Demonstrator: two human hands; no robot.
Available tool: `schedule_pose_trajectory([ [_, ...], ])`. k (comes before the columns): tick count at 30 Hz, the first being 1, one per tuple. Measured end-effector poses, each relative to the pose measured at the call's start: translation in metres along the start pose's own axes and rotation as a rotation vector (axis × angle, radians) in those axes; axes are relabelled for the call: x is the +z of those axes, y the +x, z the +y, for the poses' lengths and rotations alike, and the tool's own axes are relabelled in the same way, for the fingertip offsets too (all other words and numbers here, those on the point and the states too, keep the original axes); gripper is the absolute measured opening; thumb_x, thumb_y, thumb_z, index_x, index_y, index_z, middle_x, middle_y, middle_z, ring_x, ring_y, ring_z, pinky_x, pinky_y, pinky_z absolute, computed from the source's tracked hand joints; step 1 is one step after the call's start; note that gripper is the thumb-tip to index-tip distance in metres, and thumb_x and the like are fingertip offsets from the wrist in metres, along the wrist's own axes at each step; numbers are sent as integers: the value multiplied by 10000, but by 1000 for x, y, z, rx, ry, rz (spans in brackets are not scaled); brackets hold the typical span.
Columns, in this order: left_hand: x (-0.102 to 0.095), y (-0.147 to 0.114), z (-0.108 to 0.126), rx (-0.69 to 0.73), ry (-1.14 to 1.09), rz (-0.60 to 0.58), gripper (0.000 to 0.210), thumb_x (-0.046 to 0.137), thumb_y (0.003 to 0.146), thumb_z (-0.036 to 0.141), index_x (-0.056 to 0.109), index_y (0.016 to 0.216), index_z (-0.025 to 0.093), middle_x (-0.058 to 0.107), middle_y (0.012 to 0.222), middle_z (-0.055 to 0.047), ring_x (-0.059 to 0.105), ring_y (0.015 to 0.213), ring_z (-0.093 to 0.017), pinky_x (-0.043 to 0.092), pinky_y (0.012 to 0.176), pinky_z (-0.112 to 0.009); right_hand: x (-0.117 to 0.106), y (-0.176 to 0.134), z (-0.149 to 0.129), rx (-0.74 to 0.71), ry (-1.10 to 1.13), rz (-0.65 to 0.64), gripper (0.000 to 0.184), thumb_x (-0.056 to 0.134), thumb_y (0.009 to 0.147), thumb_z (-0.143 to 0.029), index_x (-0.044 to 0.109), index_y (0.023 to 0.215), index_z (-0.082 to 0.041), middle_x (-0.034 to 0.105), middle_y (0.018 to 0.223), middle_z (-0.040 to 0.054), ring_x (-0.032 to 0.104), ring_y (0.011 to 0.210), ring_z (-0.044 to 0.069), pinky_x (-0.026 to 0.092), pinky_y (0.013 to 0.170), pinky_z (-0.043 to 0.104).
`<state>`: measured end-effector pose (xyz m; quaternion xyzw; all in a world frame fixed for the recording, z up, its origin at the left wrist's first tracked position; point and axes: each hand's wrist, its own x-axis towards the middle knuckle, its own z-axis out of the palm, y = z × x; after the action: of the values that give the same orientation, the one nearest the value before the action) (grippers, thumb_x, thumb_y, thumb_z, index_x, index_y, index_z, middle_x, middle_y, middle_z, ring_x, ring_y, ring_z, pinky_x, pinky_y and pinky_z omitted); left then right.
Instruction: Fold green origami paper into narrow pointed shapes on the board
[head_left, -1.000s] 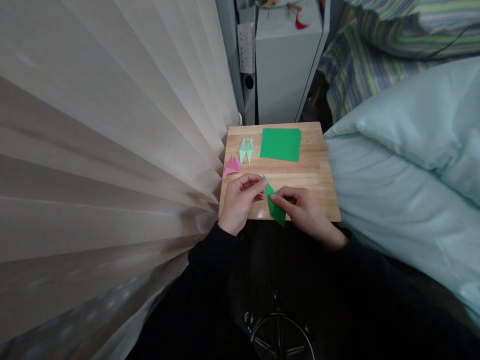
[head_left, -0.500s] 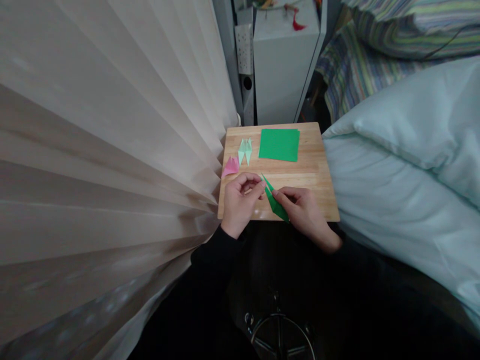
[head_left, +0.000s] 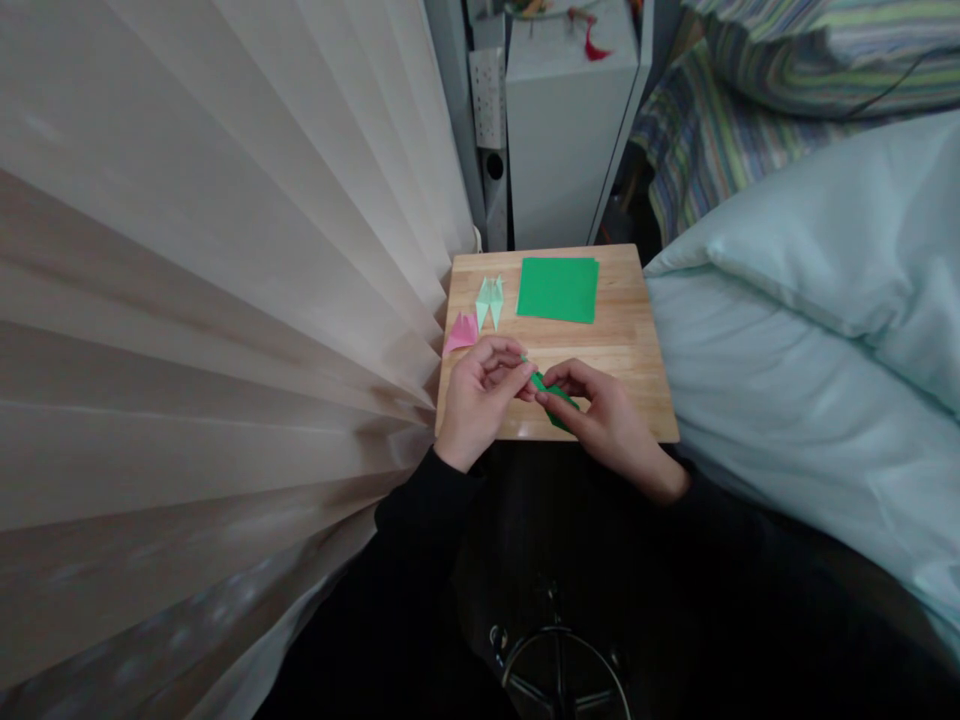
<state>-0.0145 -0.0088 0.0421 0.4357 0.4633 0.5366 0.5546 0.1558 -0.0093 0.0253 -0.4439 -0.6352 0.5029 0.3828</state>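
Between my hands, above the near part of the wooden board (head_left: pixel 615 345), is a folded green origami paper (head_left: pixel 561 408). My left hand (head_left: pixel 484 395) pinches its upper left tip between thumb and fingers. My right hand (head_left: pixel 600 410) grips the middle of it, thumb on the near side and fingers on the far side, covering part of the folds. Beyond my left hand lie a pale green paper crane (head_left: pixel 490 298) and a pink folded paper (head_left: pixel 463 332). Toward the back of the board rests a stack of green paper sheets (head_left: pixel 559 290).
A pleated curtain (head_left: pixel 300 250) hangs along the left edge of the board. Pale blue bedding (head_left: pixel 795 290) borders it on the right. Behind stands a grey cabinet (head_left: pixel 570 150) with a red tassel (head_left: pixel 596 48) on top. A chair base (head_left: pixel 559 670) shows below.
My right fingers have shifted up and left along the green paper, closer to my left hand. Its upper pointed flap, upright before, is now folded down or covered by the fingers.
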Motion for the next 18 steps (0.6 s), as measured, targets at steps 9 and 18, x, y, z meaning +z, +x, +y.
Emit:
schedule_pose_trajectory([
  [9,-8,4,-2,-19,58,-31,187,816,806,313,715,888,179,679,699,7,666,628,-110,562,618,-225,-6,2,-2,24,-17,-21,199,686,924,-376,668,839,-197,698,793,20,620,752,169,466,731,323],
  [18,-5,2,0,-28,0,41,202,847,745,267,704,854,174,680,693,19,633,591,-95,507,560,-206,-6,0,-6,13,-49,-37,188,672,934,-362,671,840,-199,714,798,26,639,755,178,470,719,323],
])
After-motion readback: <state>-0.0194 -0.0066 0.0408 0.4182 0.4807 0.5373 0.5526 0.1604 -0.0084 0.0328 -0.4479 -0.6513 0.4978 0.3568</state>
